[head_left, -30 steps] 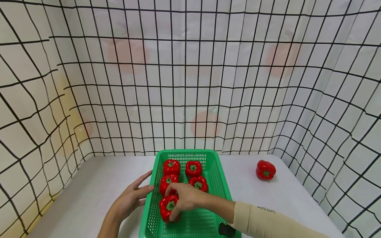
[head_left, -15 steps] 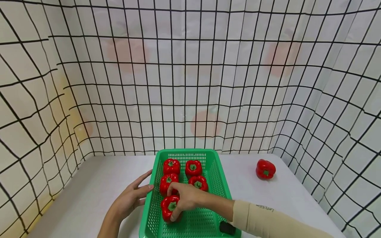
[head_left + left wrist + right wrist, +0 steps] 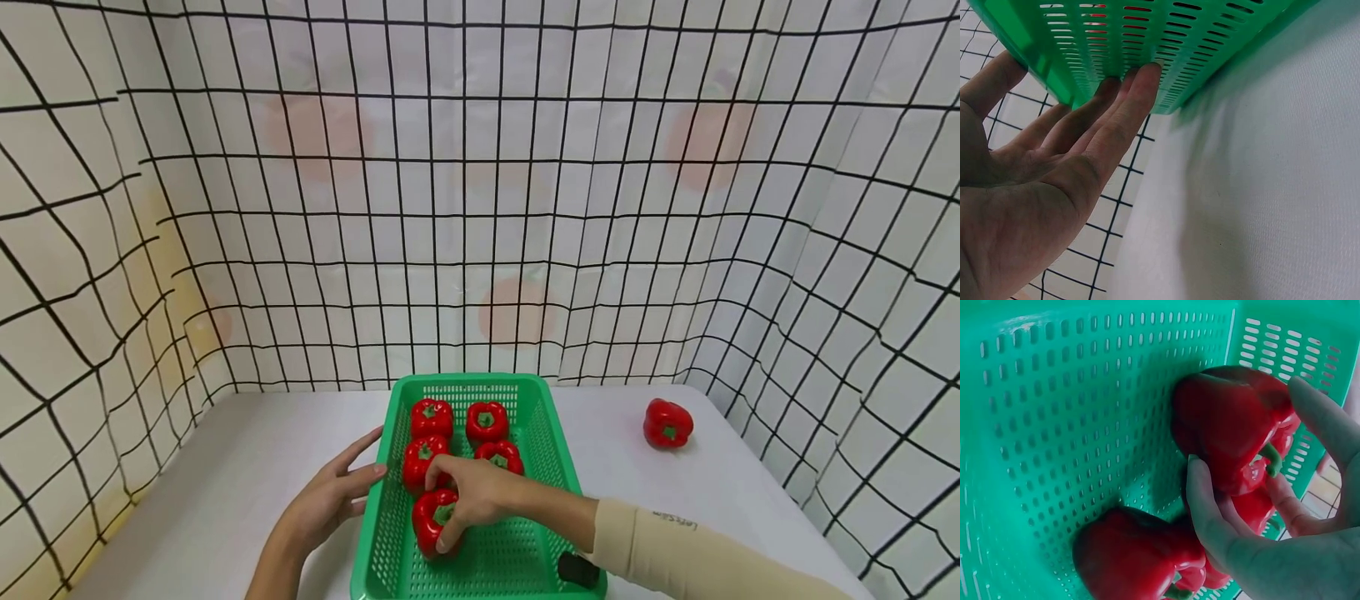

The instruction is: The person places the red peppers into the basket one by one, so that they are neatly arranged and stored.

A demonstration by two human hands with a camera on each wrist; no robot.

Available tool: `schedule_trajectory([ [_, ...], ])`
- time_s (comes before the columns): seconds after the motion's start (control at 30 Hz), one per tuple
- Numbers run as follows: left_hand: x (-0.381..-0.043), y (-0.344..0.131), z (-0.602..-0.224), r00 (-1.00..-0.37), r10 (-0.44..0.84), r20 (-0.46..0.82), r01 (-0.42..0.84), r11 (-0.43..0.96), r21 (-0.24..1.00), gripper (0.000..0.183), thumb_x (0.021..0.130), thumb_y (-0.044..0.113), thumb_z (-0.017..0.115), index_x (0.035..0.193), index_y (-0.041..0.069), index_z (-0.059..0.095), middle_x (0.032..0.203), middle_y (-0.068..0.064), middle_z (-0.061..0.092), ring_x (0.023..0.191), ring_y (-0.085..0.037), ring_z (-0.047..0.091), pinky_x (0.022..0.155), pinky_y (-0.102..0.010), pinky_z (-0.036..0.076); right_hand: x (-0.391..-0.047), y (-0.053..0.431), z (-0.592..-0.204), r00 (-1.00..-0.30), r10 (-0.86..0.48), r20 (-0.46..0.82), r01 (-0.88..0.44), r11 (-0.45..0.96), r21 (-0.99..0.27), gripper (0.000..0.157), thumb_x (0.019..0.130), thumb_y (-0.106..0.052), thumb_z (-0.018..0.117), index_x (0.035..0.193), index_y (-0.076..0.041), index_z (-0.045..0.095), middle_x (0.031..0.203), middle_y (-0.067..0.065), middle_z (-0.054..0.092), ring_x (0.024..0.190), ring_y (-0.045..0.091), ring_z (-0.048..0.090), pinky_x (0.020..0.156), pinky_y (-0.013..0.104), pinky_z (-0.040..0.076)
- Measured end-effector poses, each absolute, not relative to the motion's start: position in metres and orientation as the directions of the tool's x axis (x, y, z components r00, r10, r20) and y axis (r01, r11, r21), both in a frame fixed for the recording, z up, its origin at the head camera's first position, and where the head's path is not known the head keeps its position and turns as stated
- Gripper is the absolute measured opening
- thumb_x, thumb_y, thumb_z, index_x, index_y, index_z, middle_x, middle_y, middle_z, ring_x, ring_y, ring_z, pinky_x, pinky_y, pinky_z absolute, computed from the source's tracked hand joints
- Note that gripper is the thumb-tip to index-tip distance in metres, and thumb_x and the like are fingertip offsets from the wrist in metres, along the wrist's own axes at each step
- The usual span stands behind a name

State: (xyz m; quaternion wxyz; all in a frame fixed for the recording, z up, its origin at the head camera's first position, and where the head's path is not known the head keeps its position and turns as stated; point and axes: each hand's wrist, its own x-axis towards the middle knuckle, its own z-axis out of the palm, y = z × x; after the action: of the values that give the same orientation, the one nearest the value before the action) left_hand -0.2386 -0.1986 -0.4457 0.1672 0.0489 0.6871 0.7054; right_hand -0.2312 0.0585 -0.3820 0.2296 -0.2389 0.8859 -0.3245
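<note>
A green plastic basket point(image 3: 510, 575) holds several red bell peppers. My right hand point(image 3: 480, 493) reaches over its right side and grips the nearest bell pepper point(image 3: 427, 525), thumb on one side and fingers on the other. In the right wrist view this bell pepper point(image 3: 1222, 419) shows its green stem between my fingers, with other bell peppers point(image 3: 1129, 556) close by. My left hand point(image 3: 322, 500) is at the basket's left side, fingers extended. From the left wrist, those fingertips point(image 3: 1147, 78) lie against the slotted wall.
One more red bell pepper point(image 3: 667, 423) lies on the white table point(image 3: 247, 475) at the back right. Black grid netting point(image 3: 465, 192) over white sheeting encloses the back and both sides. A black object point(image 3: 577, 569) sits by my right sleeve.
My right hand and the nearest bell pepper have shifted slightly to the right inside the basket. My left hand keeps its place at the basket's left wall.
</note>
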Motion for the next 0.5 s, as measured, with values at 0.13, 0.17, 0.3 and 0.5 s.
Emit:
schedule_trajectory([
  [0.13,-0.237,-0.200,-0.447,-0.937,0.305,-0.169,-0.177,0.002,0.984,0.077,0.099,0.035,0.063,0.163,0.028,0.021,0.159,-0.023,0.039,0.123,-0.036,0.065,0.095,-0.049,0.058,-0.229,0.060,-0.378,-0.789,-0.559,-0.254,-0.260,0.678,-0.687,0.051,0.072,-0.014,0.091,0.109,-0.024,0.058,0.106,-0.002,0.062,0.094,0.014,0.056,0.070,0.032,0.053],
  [0.17,-0.237,-0.200,-0.447,-0.936,0.308,-0.171,-0.180,-0.001,0.984,0.077,0.099,0.035,0.063,0.163,0.028,0.021,0.159,-0.022,0.039,0.123,-0.035,0.065,0.095,-0.049,0.057,-0.228,0.061,-0.376,-0.793,-0.555,-0.251,-0.259,0.680,-0.687,0.051,0.072,-0.015,0.091,0.109,-0.025,0.058,0.107,-0.002,0.063,0.096,0.015,0.057,0.069,0.032,0.054],
  [0.3,-0.237,-0.201,-0.448,-0.935,0.306,-0.181,-0.192,-0.008,0.981,0.077,0.099,0.034,0.064,0.163,0.029,0.020,0.159,-0.022,0.040,0.122,-0.035,0.066,0.095,-0.049,0.058,-0.229,0.068,-0.365,-0.811,-0.547,-0.210,-0.281,0.678,-0.679,0.052,0.072,-0.019,0.091,0.113,-0.026,0.060,0.113,0.000,0.064,0.108,0.021,0.059,0.069,0.035,0.056],
  [0.5,-0.239,-0.200,-0.447,-0.940,0.289,-0.183,-0.192,-0.002,0.981,0.078,0.098,0.036,0.065,0.163,0.029,0.021,0.158,-0.022,0.041,0.120,-0.035,0.067,0.092,-0.050,0.059,-0.239,0.098,-0.343,-0.830,-0.547,-0.111,-0.307,0.613,-0.728,0.056,0.074,-0.022,0.090,0.122,-0.025,0.060,0.122,0.010,0.063,0.116,0.032,0.060,0.078,0.041,0.060],
])
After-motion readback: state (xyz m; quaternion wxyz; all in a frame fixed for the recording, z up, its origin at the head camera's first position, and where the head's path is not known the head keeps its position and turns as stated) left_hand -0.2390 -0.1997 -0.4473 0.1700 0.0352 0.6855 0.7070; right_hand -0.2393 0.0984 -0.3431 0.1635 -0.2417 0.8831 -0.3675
